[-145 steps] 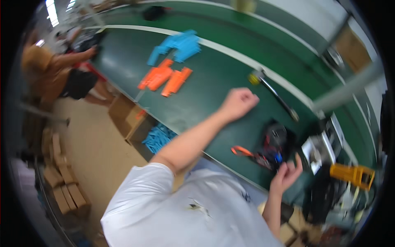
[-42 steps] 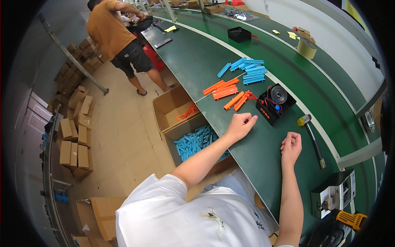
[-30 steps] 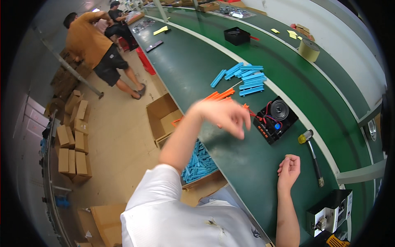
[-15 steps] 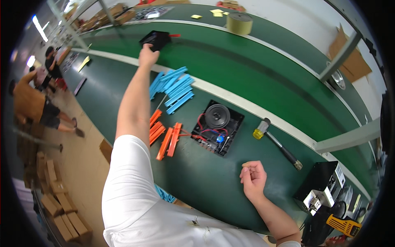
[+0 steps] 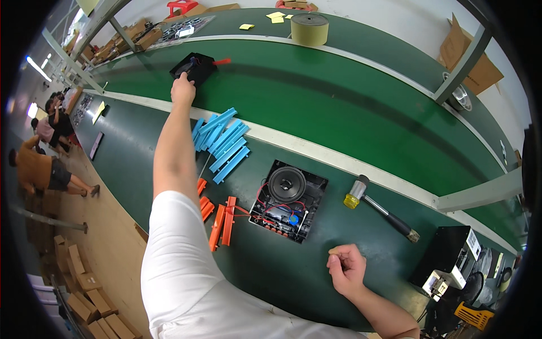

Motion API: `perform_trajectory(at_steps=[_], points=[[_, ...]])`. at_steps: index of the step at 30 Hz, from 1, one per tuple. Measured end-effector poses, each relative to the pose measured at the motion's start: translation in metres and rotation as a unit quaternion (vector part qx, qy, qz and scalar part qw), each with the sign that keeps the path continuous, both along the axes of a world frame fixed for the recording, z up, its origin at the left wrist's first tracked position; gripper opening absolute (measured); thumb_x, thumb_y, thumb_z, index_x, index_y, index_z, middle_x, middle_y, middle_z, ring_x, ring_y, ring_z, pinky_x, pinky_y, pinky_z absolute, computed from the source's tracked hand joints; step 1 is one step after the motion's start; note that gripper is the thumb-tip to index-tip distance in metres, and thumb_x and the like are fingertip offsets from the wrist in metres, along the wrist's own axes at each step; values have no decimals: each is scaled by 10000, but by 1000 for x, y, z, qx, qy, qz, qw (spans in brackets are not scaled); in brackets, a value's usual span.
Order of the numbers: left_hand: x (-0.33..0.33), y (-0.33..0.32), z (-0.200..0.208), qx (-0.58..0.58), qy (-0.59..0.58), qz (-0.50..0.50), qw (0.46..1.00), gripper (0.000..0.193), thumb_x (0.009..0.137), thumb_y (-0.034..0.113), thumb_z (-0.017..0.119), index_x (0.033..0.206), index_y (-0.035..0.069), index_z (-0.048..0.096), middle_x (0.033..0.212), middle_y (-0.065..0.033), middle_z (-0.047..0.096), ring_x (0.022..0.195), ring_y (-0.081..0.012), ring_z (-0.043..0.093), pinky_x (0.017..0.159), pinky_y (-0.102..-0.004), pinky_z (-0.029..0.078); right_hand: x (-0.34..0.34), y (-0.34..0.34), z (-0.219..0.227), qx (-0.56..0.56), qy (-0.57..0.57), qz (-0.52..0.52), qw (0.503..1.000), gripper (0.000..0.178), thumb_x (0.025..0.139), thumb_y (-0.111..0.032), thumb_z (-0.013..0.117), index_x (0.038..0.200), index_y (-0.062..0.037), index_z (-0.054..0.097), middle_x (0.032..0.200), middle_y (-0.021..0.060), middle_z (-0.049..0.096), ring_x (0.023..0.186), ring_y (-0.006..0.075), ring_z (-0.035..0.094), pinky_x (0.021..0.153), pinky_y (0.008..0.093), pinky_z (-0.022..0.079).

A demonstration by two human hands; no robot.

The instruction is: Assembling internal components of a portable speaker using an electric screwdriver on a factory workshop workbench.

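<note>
Your left arm stretches straight out across the green bench, elbow locked and the white sleeve bunched at the shoulder, and your left hand closes over the near edge of a black square part lying on the far green belt; the fingers curl onto it, so the hand is gripping that part, though how firmly you cannot tell from here. A small red piece sticks out at the part's far right corner. Your right hand rests low on the bench near your body, wrist bent, fingers folded into a loose fist, with the thumb and forefinger pinched on something small and tan that is too tiny to identify. Between your two arms lies an open black speaker housing with its round cone up and red wires showing. Just left of it sit orange strips, and beyond them a fan of blue strips beside your forearm. A yellow-headed mallet lies to the right of the housing, well apart from your right hand.
</note>
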State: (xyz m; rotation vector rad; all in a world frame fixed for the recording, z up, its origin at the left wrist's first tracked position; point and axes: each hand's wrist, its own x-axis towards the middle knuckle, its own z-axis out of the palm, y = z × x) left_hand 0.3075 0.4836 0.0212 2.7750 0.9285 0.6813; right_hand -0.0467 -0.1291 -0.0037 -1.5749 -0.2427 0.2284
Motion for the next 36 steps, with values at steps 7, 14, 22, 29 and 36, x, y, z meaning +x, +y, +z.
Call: perform_trajectory(at_steps=[7,14,22,29,36], points=[[-152,-73,81,87,-104,-269,953,205,975,125,683,1130,25,594,1063,-215,670,1025,-458,658,853,-534,536,-9,7,-7,2,-25,-17,1000,39,1016,7,632,1028,-1,595,732,-45,589,613,-19,467,528,179,364],[-308,-249,193,-82,59,-563,820,209,866,-108,648,1033,-8,572,944,-153,624,901,-312,651,823,-381,539,-11,-15,29,172,-40,-153,972,91,1091,-118,572,1058,-34,560,865,54,619,654,100,571,572,244,493],[-400,-405,121,-126,154,-749,632,167,879,28,698,952,35,548,925,-121,598,942,-351,646,780,-452,535,-82,-113,88,109,258,114,953,689,1099,-463,543,1602,-27,363,1516,116,538,1385,196,525,1122,364,453],[-423,-466,45,-415,180,-671,587,1143,772,318,914,1647,73,220,1595,-261,402,1494,-396,417,1256,-464,319,-133,-157,40,103,213,-86,968,691,1123,-445,496,1619,6,328,1589,136,477,1458,229,459,1219,389,345],[-453,-524,15,-326,24,-652,684,1350,583,276,990,1638,68,173,1641,-302,173,1547,-508,225,1259,-559,302,-146,-162,6,-217,26,-179,959,555,1131,-353,448,1545,13,399,1433,224,494,1300,354,460,1172,447,327]])
